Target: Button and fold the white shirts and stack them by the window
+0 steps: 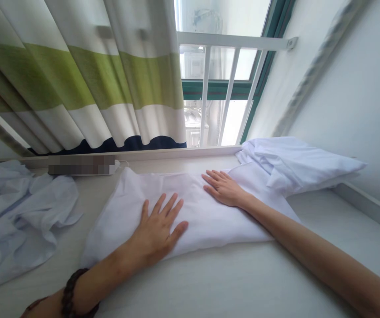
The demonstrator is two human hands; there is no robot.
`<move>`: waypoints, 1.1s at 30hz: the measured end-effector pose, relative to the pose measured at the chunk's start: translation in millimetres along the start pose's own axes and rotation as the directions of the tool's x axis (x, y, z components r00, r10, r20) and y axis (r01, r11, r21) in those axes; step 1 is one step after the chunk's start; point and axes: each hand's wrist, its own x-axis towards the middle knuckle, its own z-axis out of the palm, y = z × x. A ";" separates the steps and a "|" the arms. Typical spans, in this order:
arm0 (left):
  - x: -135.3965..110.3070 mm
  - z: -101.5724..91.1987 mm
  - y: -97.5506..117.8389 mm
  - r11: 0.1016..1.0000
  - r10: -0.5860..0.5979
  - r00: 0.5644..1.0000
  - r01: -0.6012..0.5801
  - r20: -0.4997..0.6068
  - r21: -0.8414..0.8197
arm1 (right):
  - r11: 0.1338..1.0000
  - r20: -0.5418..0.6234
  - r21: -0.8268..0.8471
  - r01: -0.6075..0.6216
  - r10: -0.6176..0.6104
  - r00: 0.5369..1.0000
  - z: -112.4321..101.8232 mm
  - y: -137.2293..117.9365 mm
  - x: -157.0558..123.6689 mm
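A folded white cloth (130,207) lies flat on a white surface (226,282) below a window. My left hand (158,227) rests palm down on the cloth's near part, fingers spread, holding nothing. My right hand (221,185) lies flat on the cloth's far right part, fingers stretched toward the window. A dark bead bracelet (70,291) is on my left wrist. The cloth's right end continues into a bunched white part (292,165) against the wall.
A crumpled pale blue garment (14,212) lies at the left. A striped green, white and navy curtain (87,79) hangs over the sill. The window has a white rail guard (229,79). A white wall (351,97) bounds the right side.
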 end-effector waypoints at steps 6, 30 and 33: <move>1.7 8.1 -32.8 0.995 -0.102 0.995 0.102 -0.007 0.017 | 0.991 0.053 -0.028 -0.132 0.134 0.990 -0.1 27.0 6.5; 67.4 1.0 -112.5 0.986 -0.162 0.985 0.164 -0.054 0.043 | 0.948 0.033 -0.032 -0.318 0.319 0.947 4.2 42.2 39.0; 50.7 0.1 -136.6 0.979 -0.190 0.978 0.195 -0.085 0.052 | 0.936 0.037 -0.059 -0.348 0.350 0.936 1.0 58.0 33.0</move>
